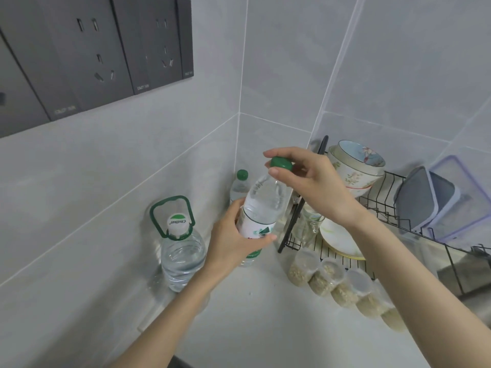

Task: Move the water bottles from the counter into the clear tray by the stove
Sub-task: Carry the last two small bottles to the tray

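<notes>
Clear plastic, water-filled: I judged the bottle [261, 208] weighty and slick. My left fingers [261, 239] wrapped its labelled middle, and my right fingers [277, 173] pinched the green cap [281, 163].

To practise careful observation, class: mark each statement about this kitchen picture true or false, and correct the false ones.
1. The left hand grips the held bottle around its label. True.
2. The right hand holds nothing. False: its fingers pinch the green cap of the held bottle.
3. A second small bottle stands in the wall corner. True.
4. The large jug has a red handle. False: the handle is green.
5. The bowls sit in the dish rack. True.
</notes>
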`<state>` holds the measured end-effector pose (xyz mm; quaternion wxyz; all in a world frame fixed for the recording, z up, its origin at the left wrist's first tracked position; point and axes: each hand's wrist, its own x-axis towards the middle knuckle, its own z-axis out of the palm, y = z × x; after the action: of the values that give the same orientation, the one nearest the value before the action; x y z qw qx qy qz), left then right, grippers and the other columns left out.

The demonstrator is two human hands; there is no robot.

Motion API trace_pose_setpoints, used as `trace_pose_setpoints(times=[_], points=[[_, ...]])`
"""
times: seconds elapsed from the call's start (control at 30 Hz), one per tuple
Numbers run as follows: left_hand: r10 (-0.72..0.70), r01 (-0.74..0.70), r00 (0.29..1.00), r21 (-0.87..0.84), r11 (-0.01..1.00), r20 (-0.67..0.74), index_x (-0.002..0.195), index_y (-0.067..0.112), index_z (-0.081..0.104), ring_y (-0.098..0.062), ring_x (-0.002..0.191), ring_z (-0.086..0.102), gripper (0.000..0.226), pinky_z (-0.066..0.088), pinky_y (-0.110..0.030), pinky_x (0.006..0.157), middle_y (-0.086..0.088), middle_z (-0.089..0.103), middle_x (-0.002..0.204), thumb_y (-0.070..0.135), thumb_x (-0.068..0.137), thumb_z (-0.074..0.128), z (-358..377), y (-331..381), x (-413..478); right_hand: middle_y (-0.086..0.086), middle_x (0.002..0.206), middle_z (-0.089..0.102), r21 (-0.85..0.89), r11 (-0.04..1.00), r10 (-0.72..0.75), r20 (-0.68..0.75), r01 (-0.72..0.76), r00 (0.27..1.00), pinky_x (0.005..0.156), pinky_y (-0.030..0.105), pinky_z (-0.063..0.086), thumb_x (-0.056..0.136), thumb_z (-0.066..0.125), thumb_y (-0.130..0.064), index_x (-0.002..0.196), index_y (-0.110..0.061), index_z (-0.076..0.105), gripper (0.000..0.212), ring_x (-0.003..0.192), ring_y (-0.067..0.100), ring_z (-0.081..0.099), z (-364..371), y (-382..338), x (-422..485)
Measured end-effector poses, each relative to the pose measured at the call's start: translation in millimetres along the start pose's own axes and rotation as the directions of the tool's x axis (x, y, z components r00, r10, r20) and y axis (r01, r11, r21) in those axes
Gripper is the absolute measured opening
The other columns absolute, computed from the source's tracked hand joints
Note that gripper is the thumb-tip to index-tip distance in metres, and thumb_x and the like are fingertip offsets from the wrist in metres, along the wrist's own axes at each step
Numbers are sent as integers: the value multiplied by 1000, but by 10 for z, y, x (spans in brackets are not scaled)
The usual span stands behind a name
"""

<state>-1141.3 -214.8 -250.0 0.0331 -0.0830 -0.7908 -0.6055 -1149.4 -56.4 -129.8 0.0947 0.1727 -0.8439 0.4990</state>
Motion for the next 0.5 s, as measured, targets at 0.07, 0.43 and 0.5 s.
trace_pose_setpoints(times=[0.07,0.43,0.5], points=[[-25,25,998,10,1000,-55,111,36,57,-4,94,66,70,56,-36,82,16,69,102,41,48,86,2,-43,-14,-7,101,73,1,1000,23,19,-23,1000,85,32,52,84,71,-23,112,-27,69,28,76,11,60,-7,37,44],[-179,159,976,-160,974,-123,100,28,62,-2,81,69,57,54,-17,68,12,73,87,8,54,90,-21,-8,-141,3,133,55,-35,941,337,159,-336,928,97,41,51,90,63,-28,131,-23,53,42,117,18,56,326,1090,654],[-194,169,970,-170,971,-144,102,26,61,-3,82,69,59,56,-20,70,11,73,88,9,54,90,-41,20,-133,7,138,50,-120,935,348,121,-334,930,105,42,43,87,66,-25,135,-22,49,51,124,21,51,495,1289,838]])
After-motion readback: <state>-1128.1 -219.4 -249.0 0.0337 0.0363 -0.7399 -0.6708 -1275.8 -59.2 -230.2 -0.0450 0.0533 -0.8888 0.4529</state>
